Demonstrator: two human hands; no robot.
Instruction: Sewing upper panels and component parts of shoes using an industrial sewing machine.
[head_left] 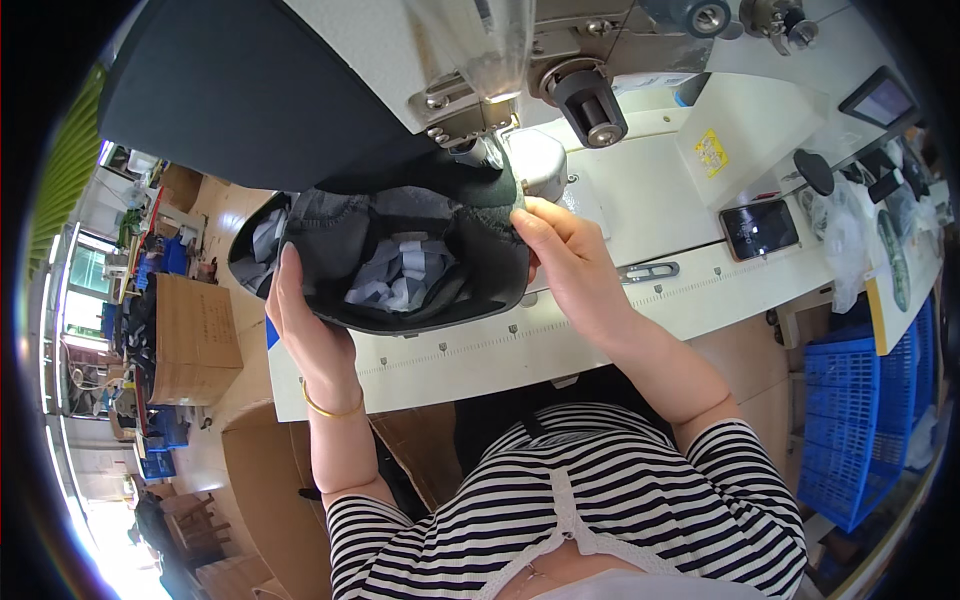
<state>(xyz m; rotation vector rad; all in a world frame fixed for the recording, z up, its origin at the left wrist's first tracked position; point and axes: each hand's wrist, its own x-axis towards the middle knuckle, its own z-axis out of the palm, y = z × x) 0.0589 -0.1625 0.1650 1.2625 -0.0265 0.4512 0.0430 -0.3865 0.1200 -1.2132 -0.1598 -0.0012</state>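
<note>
A black fabric piece (335, 270), open like a pouch, is held up at the sewing machine (430, 85). Crumpled grey-and-white patterned cloth (405, 275) shows inside its opening. My left hand (305, 325) grips the piece's left side, fingers pointing up along it; part of its grip is hidden behind the fabric. On the other side, my right hand (572, 262) pinches the edge between thumb and fingers, close to the metal presser parts (478, 150). The fabric's upper edge reaches under those parts, where the needle cannot be made out.
On the white table (430, 365) lie a slotted metal plate (648, 272) and a phone (760, 230). Clear plastic bags (845, 255) hang at the far right, above blue crates (840, 430). Cardboard boxes (195, 335) stand on the left. A small screen (880, 98) is at upper right.
</note>
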